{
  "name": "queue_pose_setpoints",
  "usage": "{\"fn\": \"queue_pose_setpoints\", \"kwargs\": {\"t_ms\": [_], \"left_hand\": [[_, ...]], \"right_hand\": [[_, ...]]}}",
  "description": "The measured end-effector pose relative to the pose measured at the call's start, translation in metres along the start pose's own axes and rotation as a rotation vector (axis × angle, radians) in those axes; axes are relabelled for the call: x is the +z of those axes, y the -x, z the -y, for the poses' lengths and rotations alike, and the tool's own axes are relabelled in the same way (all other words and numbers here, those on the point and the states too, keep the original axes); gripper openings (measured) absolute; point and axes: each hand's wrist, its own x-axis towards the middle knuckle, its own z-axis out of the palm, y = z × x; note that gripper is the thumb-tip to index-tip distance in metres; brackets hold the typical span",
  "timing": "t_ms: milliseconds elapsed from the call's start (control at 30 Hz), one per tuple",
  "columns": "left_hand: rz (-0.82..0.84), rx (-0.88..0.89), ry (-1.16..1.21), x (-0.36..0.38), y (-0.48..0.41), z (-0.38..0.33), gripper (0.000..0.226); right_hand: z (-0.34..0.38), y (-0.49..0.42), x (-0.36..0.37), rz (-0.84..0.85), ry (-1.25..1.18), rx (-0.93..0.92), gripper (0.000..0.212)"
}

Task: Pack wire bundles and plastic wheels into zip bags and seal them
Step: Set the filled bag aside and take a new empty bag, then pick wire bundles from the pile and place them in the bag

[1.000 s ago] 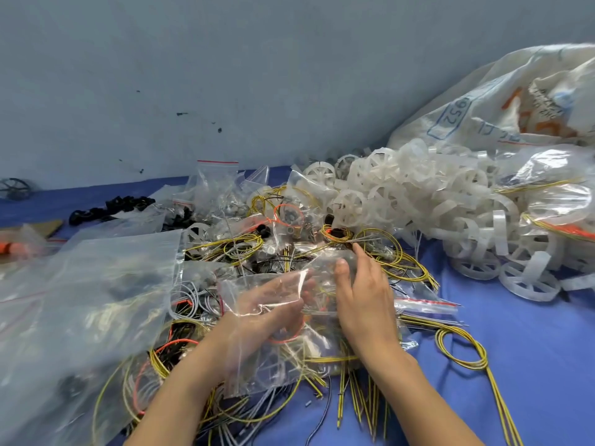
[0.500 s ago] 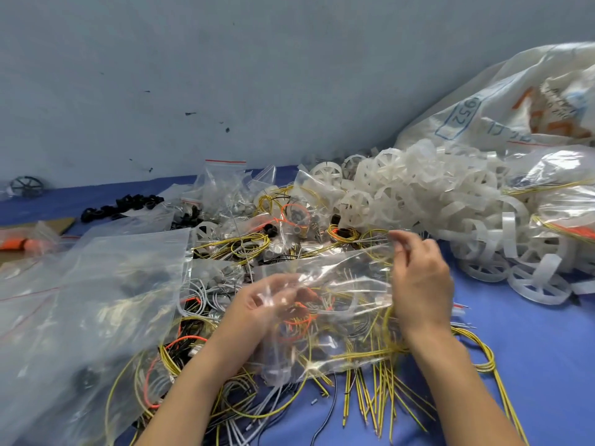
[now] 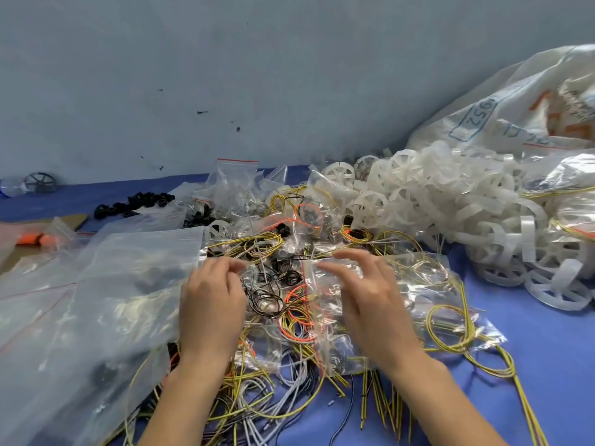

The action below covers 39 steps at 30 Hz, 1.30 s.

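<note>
Blue cloth (image 3: 531, 365) covers the table, and we take the zip bag (image 3: 325, 304) at its middle as our mark. Nearer to us than the zip bag, loose wires (image 3: 257, 407) in yellow, white and black lie crossed and tangled, some running under it. Our right hand (image 3: 373, 304) lies over the zip bag with fingers straight and relaxed, gripping nothing. Our left hand (image 3: 212, 304) hangs just left of it, fingers curled but blurred, so we cannot tell whether it pinches plastic. The bag's red-lined mouth faces that hand, and it seems to hold orange and yellow wire. We judge the chief risk to be a wire end caught across the seal, which would keep the strip from closing along its length. A strand from the tangle could also be dragged along. Left of the zip bag a large clear bag (image 3: 122, 284) overlaps the pile, and its slippery film could be grabbed in error. Beyond lie wire bundles (image 3: 254, 247). Farther right, the heaped plastic wheels (image 3: 450, 201) could slide down.
</note>
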Motion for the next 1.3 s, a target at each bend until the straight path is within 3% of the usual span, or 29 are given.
{"fn": "queue_pose_setpoints", "kwargs": {"t_ms": [133, 333, 633, 800, 933, 1067, 1200, 1300], "left_hand": [[0.186, 0.025, -0.366, 0.01, 0.002, 0.011, 0.036], [0.206, 0.068, -0.366, 0.011, 0.004, 0.014, 0.043], [-0.397, 0.127, -0.205, 0.006, 0.003, 0.003, 0.028], [-0.496, 0.117, 0.125, 0.001, 0.003, -0.003, 0.029], [-0.383, 0.011, 0.548, -0.005, 0.002, -0.018, 0.022], [-0.079, -0.103, 0.888, -0.005, 0.001, -0.022, 0.013], [0.289, 0.018, 0.903, -0.001, 0.006, -0.023, 0.014], [0.439, 0.133, 0.778, 0.003, 0.011, -0.025, 0.016]], "right_hand": [[0.009, 0.005, 0.006, 0.14, 0.004, -0.117, 0.061], [0.007, 0.011, 0.011, 0.203, -0.029, -0.086, 0.038], [0.006, 0.013, 0.013, 0.12, -0.05, -0.07, 0.034], [0.006, 0.012, 0.015, 0.026, -0.088, -0.017, 0.027], [0.011, 0.008, 0.009, -0.052, -0.447, 0.214, 0.028], [0.01, -0.002, -0.001, -0.147, -1.008, 0.515, 0.025], [0.003, -0.009, -0.01, 0.055, -1.254, 0.577, 0.033], [0.003, -0.008, -0.011, 0.274, -1.191, 0.559, 0.037]]}}
